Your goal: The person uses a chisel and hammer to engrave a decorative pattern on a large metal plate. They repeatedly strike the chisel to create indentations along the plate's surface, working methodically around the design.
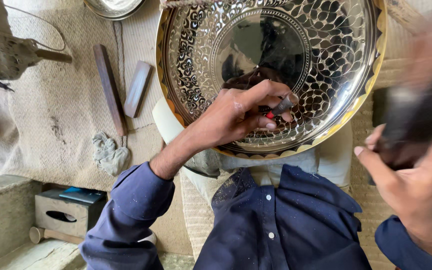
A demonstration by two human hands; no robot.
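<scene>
A large round metal tray, shiny with an engraved floral pattern and a scalloped brass rim, rests tilted on my lap. My left hand lies on its lower part and pinches a short dark chisel with a red band, tip against the tray's surface. My right hand is raised at the right edge, gripping a dark hammer that is blurred by motion. Both arms are in dark blue sleeves.
On the woven mat at left lie a dark wooden stick, a flat metal bar and a crumpled grey rag. A small box with a blue item on top sits at lower left. Another metal dish's rim shows at the top.
</scene>
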